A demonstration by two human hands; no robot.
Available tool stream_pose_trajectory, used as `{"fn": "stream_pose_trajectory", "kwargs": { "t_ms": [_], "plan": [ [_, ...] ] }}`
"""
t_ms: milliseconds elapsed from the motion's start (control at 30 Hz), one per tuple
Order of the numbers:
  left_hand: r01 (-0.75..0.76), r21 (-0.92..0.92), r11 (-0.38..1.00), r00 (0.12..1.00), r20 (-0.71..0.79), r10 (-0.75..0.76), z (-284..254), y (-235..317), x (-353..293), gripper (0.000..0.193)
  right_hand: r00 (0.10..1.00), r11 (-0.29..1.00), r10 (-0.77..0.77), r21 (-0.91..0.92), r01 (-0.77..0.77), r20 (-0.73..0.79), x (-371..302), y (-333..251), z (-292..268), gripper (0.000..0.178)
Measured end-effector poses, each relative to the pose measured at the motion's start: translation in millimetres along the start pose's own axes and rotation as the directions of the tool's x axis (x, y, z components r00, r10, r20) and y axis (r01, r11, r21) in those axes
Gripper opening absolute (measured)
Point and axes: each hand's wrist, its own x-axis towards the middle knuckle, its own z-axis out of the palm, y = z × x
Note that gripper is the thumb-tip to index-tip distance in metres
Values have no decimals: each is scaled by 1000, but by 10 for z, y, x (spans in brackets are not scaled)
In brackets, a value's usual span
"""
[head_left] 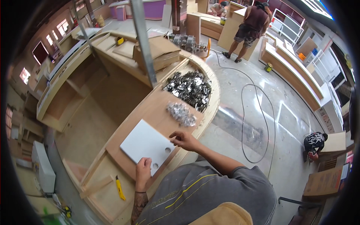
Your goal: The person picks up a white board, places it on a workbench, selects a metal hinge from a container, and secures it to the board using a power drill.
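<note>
A white panel (pixel 144 144) with two round holes along its near right edge lies flat on a brown wooden board (pixel 123 157). My left hand (pixel 143 172) is closed at the panel's near edge beside one hole, its thumb toward the panel; what its fingers hold, if anything, is hidden. Over the panel's right corner, my right hand (pixel 184 141) has its fingers curled in a pinch, and anything between them is too small to make out. Beyond the panel sits a heap of small silvery parts in clear plastic (pixel 181 114). Behind that lies a large pile of loose metal hinges (pixel 189 88).
The board rests on a curved wooden counter frame (pixel 213 88). A yellow utility knife (pixel 120 188) lies at near left. A metal post (pixel 143 41) rises beside a cardboard box (pixel 161 52). A cable (pixel 243 112) loops across the floor. Other people (pixel 255 22) work farther off.
</note>
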Motion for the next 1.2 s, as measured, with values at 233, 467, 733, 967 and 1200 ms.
{"fn": "stream_pose_trajectory", "kwargs": {
  "t_ms": [233, 467, 733, 967, 1200],
  "plan": [
    [66, -320, 945, 989, 149, -18, 989, 912, 570, 21, 925, 957, -283, 17, 288, 253, -29, -344, -708, 31],
    [423, -579, 697, 852, 515, -90, 2699, 1781, 1119, 17, 955, 981, -172, 52, 189, -243, -502, 575, -2287, 16],
    [45, -270, 962, 574, 795, 196, 4147, 2770, 1439, 32, 945, 913, 183, 403, -61, -272, -1387, 1230, -3874, 22],
    [-1, -278, 961, 450, 858, 249, 4775, 3218, 1954, 33, 909, 814, 311, 571, -105, -276, -1433, 1454, -4468, 30],
    [161, -465, 871, 610, 740, 283, 5173, 3832, 2841, 31, 723, 817, 437, 572, -72, -534, -1037, 1631, -5290, 33]
  ]
}}
